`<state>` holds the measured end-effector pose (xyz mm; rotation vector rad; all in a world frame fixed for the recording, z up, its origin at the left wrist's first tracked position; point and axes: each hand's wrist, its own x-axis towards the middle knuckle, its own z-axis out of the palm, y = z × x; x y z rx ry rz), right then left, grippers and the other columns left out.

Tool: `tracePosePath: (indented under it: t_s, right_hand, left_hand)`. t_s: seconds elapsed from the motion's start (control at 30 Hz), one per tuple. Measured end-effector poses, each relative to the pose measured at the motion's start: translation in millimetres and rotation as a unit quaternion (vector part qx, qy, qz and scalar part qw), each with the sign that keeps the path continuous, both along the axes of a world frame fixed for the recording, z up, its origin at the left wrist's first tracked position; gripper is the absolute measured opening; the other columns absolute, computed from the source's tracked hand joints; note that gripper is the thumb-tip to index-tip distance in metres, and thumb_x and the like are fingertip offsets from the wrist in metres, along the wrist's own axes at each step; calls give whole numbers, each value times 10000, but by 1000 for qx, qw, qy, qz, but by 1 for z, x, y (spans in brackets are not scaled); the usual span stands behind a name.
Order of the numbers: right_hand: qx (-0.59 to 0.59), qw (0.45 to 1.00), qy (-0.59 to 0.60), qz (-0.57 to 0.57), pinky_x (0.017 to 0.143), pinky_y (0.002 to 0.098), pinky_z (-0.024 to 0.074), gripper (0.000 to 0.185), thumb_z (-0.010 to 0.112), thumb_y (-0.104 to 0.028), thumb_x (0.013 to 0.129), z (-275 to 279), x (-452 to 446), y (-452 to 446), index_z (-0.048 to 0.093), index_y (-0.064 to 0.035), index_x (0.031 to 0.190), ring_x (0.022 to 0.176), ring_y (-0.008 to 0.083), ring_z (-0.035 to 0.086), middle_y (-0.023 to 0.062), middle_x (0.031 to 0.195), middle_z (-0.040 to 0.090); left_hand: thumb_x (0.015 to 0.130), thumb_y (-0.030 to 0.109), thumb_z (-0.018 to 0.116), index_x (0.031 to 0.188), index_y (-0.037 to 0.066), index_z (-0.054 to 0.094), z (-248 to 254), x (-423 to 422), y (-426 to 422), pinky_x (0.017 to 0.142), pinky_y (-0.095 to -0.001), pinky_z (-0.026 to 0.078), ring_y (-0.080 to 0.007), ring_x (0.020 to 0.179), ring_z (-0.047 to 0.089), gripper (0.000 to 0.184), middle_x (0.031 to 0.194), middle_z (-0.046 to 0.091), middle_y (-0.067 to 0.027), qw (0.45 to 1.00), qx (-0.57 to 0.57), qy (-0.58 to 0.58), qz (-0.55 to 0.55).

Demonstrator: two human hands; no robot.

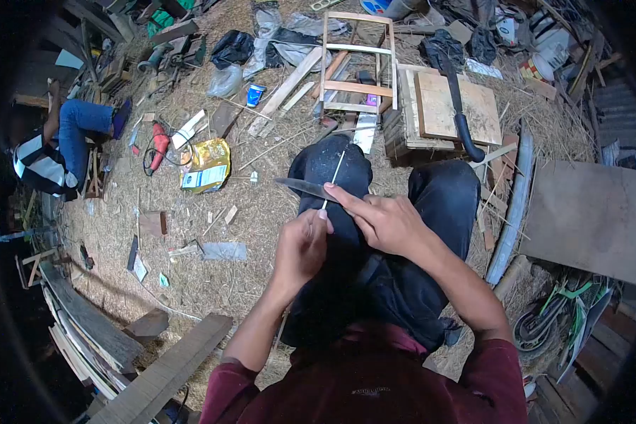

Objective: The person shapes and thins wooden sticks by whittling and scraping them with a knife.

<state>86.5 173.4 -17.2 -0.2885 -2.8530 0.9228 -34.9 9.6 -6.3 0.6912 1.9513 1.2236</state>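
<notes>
My right hand [385, 220] is closed on a knife, its handle hidden inside the fingers. The dark knife blade [300, 186] points left and lies across a thin pale stick [340, 166] above my left knee. Low on that stick, my left hand [306, 237] pinches it between thumb and fingers. The stick slants up and away from me, its far end over the dark trousers [328, 159]. My right index finger is stretched along the blade near where it meets the stick.
A machete [459, 113] rests on a wooden block [431, 106] ahead, beside a small wooden frame [359, 88]. Left lie a yellow packet [206, 166] and a red power tool [160, 143]. Another person [63, 148] sits far left. A board [579, 219] is at right.
</notes>
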Motion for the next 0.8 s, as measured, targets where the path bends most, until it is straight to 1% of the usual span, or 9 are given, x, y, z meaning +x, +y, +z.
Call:
tracePosePath:
  t_s: [0.13, 0.23, 0.33, 0.43, 0.5, 0.53, 0.63, 0.67, 0.8]
  right_hand:
    - [32, 999, 22, -38, 555, 497, 538, 718, 593, -139, 901, -10, 1, 0, 333, -346, 1538, 591, 395, 633, 165, 687, 617]
    - [-14, 998, 20, -58, 574, 510, 531, 674, 585, -148, 921, -10, -1, 2, 356, -328, 1530, 608, 404, 627, 182, 696, 626]
    - [-88, 993, 51, -61, 592, 504, 522, 615, 570, -153, 943, -8, -2, 5, 393, -282, 1517, 623, 403, 626, 198, 711, 634]
    - [-147, 982, 113, -37, 606, 487, 517, 575, 560, -155, 954, -8, -2, 7, 421, -238, 1506, 634, 396, 631, 209, 726, 637]
    - [-126, 982, 137, -11, 608, 472, 517, 568, 561, -152, 952, 0, 0, 8, 431, -215, 1501, 636, 386, 638, 214, 732, 635]
    - [-91, 992, 84, 2, 597, 479, 524, 586, 562, -158, 949, 4, 2, 8, 417, -259, 1507, 635, 387, 643, 202, 716, 635]
    - [-32, 999, 4, -5, 589, 492, 536, 610, 560, -168, 947, 4, 2, 6, 392, -317, 1514, 630, 387, 647, 182, 691, 632]
    - [-7, 1000, -11, -12, 573, 509, 541, 628, 560, -178, 947, 5, 1, 6, 371, -363, 1517, 619, 391, 646, 168, 675, 627]
    - [22, 999, 14, -25, 551, 508, 538, 648, 577, -174, 932, -6, 0, 3, 372, -358, 1518, 600, 387, 641, 165, 673, 621]
  left_hand:
    - [1058, 197, 480, 773, 26, 594, -4, 13, -17, 478, -243, 332, -38, 518, 435, 351, 568, 518, -19, 996, 11, 93, -7]
    - [1056, 236, 475, 793, 7, 588, -2, 28, -36, 488, -294, 370, -95, 500, 479, 366, 544, 465, -36, 995, -31, 88, 28]
    - [1071, 256, 440, 811, 26, 594, 9, 20, -44, 437, -265, 340, -79, 461, 442, 380, 548, 502, -20, 990, -96, -102, 18]
    - [1073, 309, 421, 825, 39, 599, 19, 6, -27, 418, -268, 338, -93, 437, 435, 407, 540, 482, -2, 982, -44, -182, 12]
    - [1074, 324, 416, 826, 54, 600, 16, 1, -8, 423, -256, 333, -84, 442, 425, 410, 544, 476, 12, 984, -18, -179, 13]
    - [1075, 331, 413, 827, 62, 601, 14, 0, -1, 426, -251, 330, -80, 445, 420, 411, 545, 472, 19, 984, -7, -178, 11]
    - [1078, 327, 414, 816, 77, 591, 10, -2, 11, 440, -239, 316, -67, 460, 410, 403, 554, 458, 33, 979, -3, -203, 17]
    - [1079, 332, 415, 813, 78, 586, 7, -1, 11, 444, -237, 310, -63, 467, 408, 406, 556, 452, 37, 980, -1, -197, 17]
    - [1081, 358, 413, 807, 74, 571, 4, 8, -1, 451, -238, 289, -48, 478, 388, 425, 558, 427, 53, 988, -1, -156, 21]
